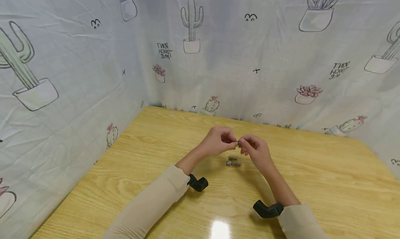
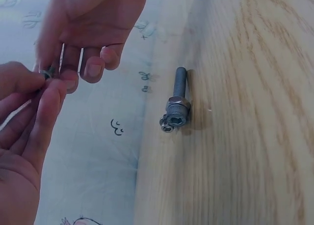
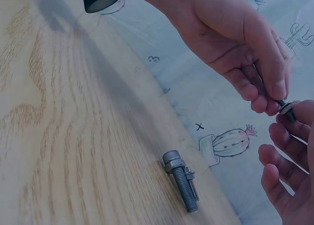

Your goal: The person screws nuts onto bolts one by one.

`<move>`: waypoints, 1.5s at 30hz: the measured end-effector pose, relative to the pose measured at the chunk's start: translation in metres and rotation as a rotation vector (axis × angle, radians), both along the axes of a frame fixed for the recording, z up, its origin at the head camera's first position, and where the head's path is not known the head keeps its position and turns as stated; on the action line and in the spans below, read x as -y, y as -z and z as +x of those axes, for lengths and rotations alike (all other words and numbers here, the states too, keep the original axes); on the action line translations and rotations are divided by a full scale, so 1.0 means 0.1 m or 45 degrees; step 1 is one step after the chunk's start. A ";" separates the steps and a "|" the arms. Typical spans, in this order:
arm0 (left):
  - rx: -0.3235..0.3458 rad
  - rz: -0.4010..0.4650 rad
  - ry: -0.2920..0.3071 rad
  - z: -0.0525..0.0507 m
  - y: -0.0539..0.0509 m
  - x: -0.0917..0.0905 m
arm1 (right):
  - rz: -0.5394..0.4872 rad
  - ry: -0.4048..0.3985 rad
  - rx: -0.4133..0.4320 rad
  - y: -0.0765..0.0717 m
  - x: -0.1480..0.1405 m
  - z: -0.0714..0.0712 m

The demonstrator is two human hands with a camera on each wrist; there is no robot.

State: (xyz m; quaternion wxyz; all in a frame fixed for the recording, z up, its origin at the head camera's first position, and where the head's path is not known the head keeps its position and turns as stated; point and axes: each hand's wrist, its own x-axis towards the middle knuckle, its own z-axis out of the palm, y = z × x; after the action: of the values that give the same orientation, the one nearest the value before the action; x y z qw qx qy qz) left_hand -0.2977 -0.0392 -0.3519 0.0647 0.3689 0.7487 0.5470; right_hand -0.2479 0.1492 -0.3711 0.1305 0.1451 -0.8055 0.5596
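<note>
Fingertip to fingertip above the table, my left hand (image 1: 218, 142) and right hand (image 1: 256, 150) pinch a small dark bolt (image 3: 289, 114) between them. A shiny ring, nut or washer sits around it; fingers hide much of it, and which hand has which part is unclear. Below the hands, a thick grey socket-head bolt (image 1: 233, 163) with a nut (image 3: 174, 165) on it close to its head lies on the wood. Right beside it is a thinner, shorter bolt (image 1: 232, 158), also with a nut (image 3: 190, 173).
The wooden table (image 1: 175, 135) ends at a hanging cloth (image 1: 225, 76) printed with cacti, behind and at the left. Black curved mounts (image 1: 198, 183) sit at both wrists, near the beige sleeves (image 1: 150, 206). Light glares off the tabletop's front.
</note>
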 end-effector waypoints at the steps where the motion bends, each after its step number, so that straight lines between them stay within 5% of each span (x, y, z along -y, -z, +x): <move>1: 0.001 0.001 0.020 0.00 0.00 0.00 | -0.004 -0.002 0.003 -0.03 0.02 0.02; 6: 0.009 -0.017 0.099 0.02 0.00 -0.02 | 0.020 0.047 0.037 -0.19 0.09 0.13; 11: 0.012 -0.032 0.149 0.05 -0.01 -0.02 | 0.039 0.131 0.056 -0.19 0.08 0.13; 20: 0.022 -0.003 -0.005 0.04 0.02 0.00 | 0.041 0.023 -0.026 0.11 -0.05 -0.01; 27: -0.011 -0.009 -0.042 0.02 0.05 0.01 | 0.000 -0.039 -0.072 0.12 -0.05 -0.01; 45: -0.029 -0.009 0.233 0.10 0.00 -0.04 | -0.046 0.045 0.034 0.08 -0.05 0.03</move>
State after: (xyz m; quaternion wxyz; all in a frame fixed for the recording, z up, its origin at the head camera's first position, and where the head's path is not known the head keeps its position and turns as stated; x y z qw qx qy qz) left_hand -0.2881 -0.0348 -0.3520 0.1073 0.4419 0.7144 0.5318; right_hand -0.2453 0.1539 -0.3788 0.1323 0.1209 -0.7994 0.5734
